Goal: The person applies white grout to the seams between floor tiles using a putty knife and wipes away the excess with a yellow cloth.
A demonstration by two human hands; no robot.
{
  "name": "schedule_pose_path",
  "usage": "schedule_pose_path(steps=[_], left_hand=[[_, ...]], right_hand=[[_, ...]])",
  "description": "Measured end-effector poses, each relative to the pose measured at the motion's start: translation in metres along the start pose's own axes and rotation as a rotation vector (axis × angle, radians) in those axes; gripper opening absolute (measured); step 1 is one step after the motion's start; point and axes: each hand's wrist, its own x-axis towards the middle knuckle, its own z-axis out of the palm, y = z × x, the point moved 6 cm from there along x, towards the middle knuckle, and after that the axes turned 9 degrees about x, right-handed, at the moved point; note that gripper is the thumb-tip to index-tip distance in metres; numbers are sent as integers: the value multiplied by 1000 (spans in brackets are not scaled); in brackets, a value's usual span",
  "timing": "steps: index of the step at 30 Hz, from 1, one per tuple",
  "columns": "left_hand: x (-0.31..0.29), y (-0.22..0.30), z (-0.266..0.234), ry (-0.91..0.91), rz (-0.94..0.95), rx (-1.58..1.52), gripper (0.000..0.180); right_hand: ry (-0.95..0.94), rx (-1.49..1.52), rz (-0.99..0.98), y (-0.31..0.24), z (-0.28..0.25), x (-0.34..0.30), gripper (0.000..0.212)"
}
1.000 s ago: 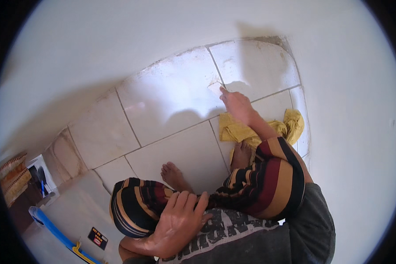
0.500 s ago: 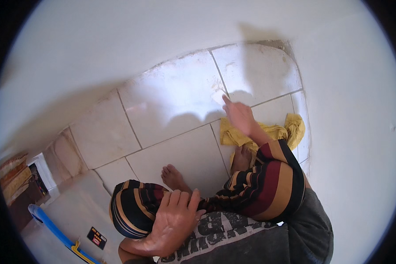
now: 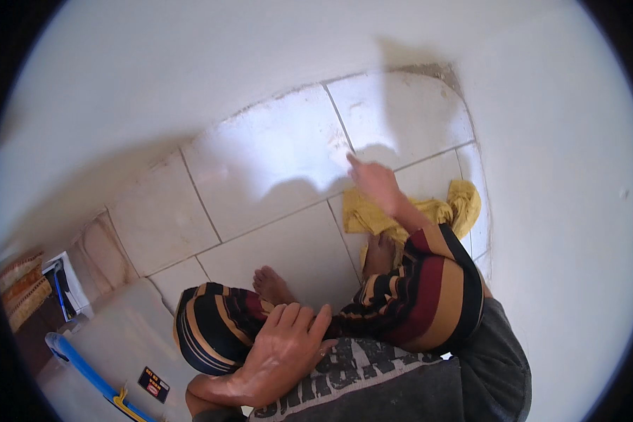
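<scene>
while the right hand [image 3: 377, 184] pinches it, a white piece [image 3: 340, 155] juts beyond the grip.

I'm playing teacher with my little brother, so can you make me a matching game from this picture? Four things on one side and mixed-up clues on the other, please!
Things:
1. right hand
2. cloth
3. left hand
4. curved bar at the lower left

Clues:
A. yellow and crumpled
B. pinching a small pale piece at a floor tile
C. blue
D. close to the dark shirt

Right pairs: 1-B, 2-A, 3-D, 4-C
</scene>
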Motion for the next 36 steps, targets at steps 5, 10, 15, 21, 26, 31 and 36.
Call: schedule_pose_path(steps=[5, 10, 15, 21, 26, 31, 36], left_hand=[[1, -6, 1, -18, -80, 44, 44], [3, -1, -1, 37, 43, 55, 45], [4, -14, 7, -35, -214, 96, 46], [-2, -5, -1, 70, -34, 27, 45], [5, -7, 0, -32, -154, 29, 46], [0, 0, -4, 42, -1, -14, 45], [6, -5, 4, -18, -157, 38, 46]], right_hand=[[70, 39, -40, -5, -11, 10, 38], [115, 29, -77, -6, -1, 22, 37], [188, 5, -95, 19, 5, -6, 38], [131, 47, -111, -2, -12, 8, 38], [210, 68, -185, 16, -10, -1, 39], [49, 34, -68, 1, -13, 3, 38], [167, 59, -190, 14, -17, 4, 37]])
